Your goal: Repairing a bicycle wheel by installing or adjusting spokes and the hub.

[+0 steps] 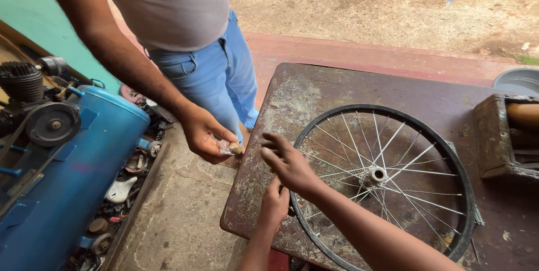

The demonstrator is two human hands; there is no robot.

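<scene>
A spoked bicycle wheel (387, 175) with a black rim lies flat on a rusty metal table (303, 91). My left hand (274, 205) is at the rim's near-left side, fingers curled over it. My right hand (287, 163) hovers open above the table's left edge, fingers spread toward another person's hand (205, 133). That hand pinches a small brownish piece in clear wrap (233, 148), a few centimetres from my fingertips. The other person, in blue jeans (216, 74) and a grey shirt, stands left of the table.
A blue air compressor tank (84, 164) with a motor and pulley (53, 124) fills the left. Scrap parts (120, 189) litter the floor beside it. A rusty metal box (497, 136) sits on the table's right end, a grey basin (519, 79) behind it.
</scene>
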